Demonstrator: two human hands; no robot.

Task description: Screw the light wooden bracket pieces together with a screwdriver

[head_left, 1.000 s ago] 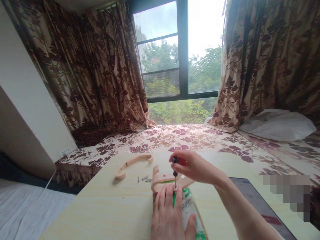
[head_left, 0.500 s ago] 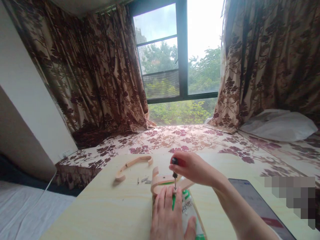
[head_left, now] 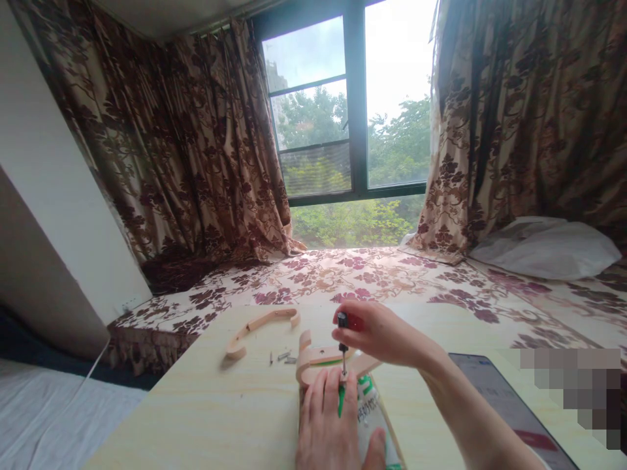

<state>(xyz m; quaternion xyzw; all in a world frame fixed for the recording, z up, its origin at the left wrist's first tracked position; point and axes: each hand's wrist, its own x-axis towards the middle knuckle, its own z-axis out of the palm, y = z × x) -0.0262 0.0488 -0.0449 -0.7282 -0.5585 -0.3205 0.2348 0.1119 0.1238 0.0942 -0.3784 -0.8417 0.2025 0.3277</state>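
Note:
My right hand [head_left: 367,329] is closed around the black handle of a screwdriver [head_left: 343,333], held upright with its shaft pointing down. The tip meets a curved pale wooden piece [head_left: 308,373], close to the fingertips of my left hand. My left hand [head_left: 328,418] lies flat over the near side of that wooden piece, fingers stretched out and pressing on it. Underneath is a white and green printed plastic package [head_left: 369,408]. The screw head at the tip is too small to make out.
On the table [head_left: 196,405], a second curved wooden piece [head_left: 264,320] lies to the left, with several small metal screws [head_left: 284,356] near it. A tablet-like dark screen [head_left: 509,405] lies at the right. Beyond are a flower-patterned window seat [head_left: 343,274] and a white plastic bag [head_left: 543,248].
The camera view has tilted up slightly, so the scene sits a little lower. Both hands keep nearly the same positions, with the screwdriver still upright on the wooden piece.

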